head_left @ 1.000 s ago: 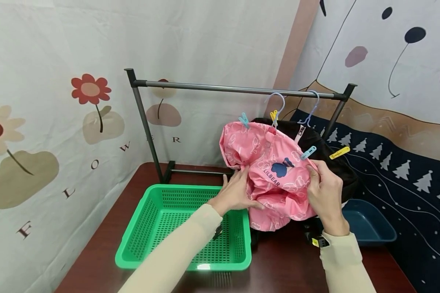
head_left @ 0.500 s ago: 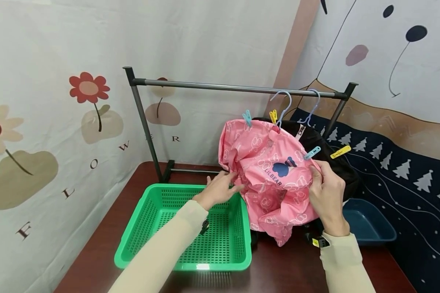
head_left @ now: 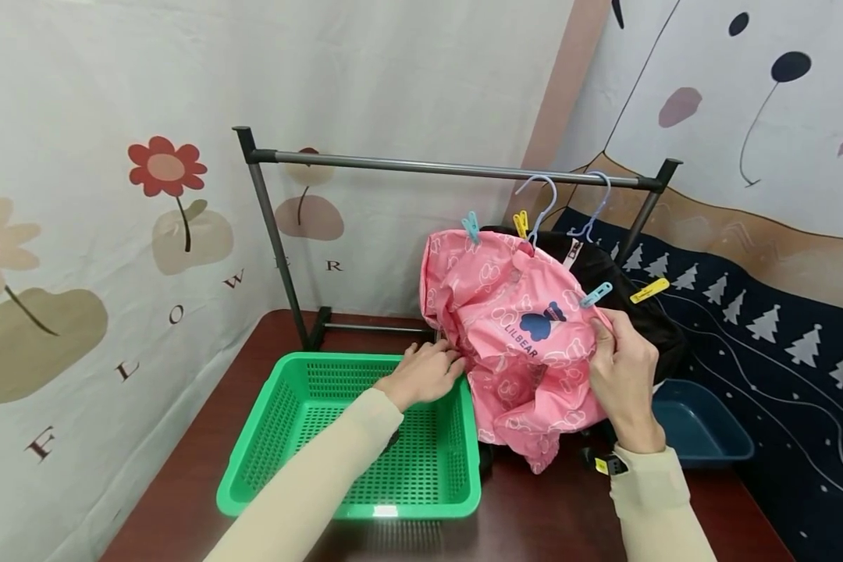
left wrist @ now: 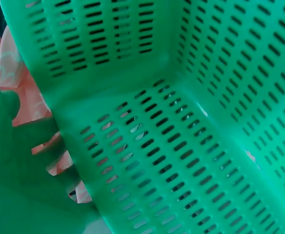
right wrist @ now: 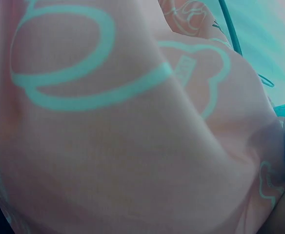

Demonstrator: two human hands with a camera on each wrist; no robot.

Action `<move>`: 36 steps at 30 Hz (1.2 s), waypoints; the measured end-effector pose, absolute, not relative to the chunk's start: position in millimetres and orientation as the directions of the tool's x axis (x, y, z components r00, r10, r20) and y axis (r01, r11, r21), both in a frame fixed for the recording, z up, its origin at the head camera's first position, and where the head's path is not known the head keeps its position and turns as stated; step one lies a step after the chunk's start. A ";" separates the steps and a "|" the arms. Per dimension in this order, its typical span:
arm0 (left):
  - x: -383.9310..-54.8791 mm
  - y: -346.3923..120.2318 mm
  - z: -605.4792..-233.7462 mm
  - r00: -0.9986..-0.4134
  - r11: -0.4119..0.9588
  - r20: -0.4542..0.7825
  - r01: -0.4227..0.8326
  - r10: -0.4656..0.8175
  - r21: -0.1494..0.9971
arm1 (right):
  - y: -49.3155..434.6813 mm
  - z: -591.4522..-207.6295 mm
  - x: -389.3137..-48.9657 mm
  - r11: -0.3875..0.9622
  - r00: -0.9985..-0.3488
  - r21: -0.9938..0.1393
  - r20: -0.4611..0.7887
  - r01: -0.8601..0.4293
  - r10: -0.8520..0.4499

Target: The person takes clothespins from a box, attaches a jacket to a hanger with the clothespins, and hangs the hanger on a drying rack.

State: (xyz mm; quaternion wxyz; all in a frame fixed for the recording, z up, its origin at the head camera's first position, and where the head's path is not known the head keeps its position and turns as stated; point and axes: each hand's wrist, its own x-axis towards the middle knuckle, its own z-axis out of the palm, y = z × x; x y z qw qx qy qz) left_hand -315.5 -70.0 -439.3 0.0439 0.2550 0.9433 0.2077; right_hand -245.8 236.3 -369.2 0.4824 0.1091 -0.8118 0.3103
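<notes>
A pink garment (head_left: 492, 281) with white bear outlines and a dark "LILBEAR" print hangs bunched from a pale blue hanger (head_left: 544, 204). A light blue clothespin (head_left: 471, 227) sits at its upper left, and another clothespin (head_left: 596, 294) at its right shoulder. My right hand (head_left: 621, 375) pinches the garment's right edge just below that second clip. My left hand (head_left: 425, 375) is at the garment's left edge, over the basket's back right corner. Its fingers reach to the fabric, with pink showing between them in the left wrist view. The garment's folds fill most of the right wrist view.
A green perforated basket (head_left: 228, 484) stands under my left forearm. Behind the garment, a black item (head_left: 663, 332) hangs on a second hanger (head_left: 597, 207), with yellow clips nearby. The grey rail (head_left: 393, 164) spans the rack. A dark blue tray (head_left: 706, 425) sits at the right.
My left hand has let go of the garment's front and moved left to its edge. The garment's lower part has dropped and spread downward. My right hand keeps its pinch.
</notes>
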 end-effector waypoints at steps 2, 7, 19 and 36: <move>-318.3 -70.4 -438.7 -0.880 0.813 -0.025 0.426 0.474 0.397 | 235.0 -369.3 -246.5 0.779 -0.512 -0.402 0.850 -0.482 0.122; -323.7 -77.6 -435.6 -0.894 0.823 -0.080 0.368 0.442 0.433 | 232.9 -369.6 -247.5 0.775 -0.521 -0.406 0.845 -0.485 0.117; -318.4 -111.1 -416.0 -0.896 0.760 0.113 0.426 0.430 0.491 | 235.3 -370.2 -245.2 0.765 -0.511 -0.410 0.851 -0.497 0.123; -310.5 -188.6 -379.1 -0.920 0.692 0.356 0.364 0.163 0.623 | 236.1 -372.7 -240.4 0.761 -0.501 -0.407 0.856 -0.505 0.126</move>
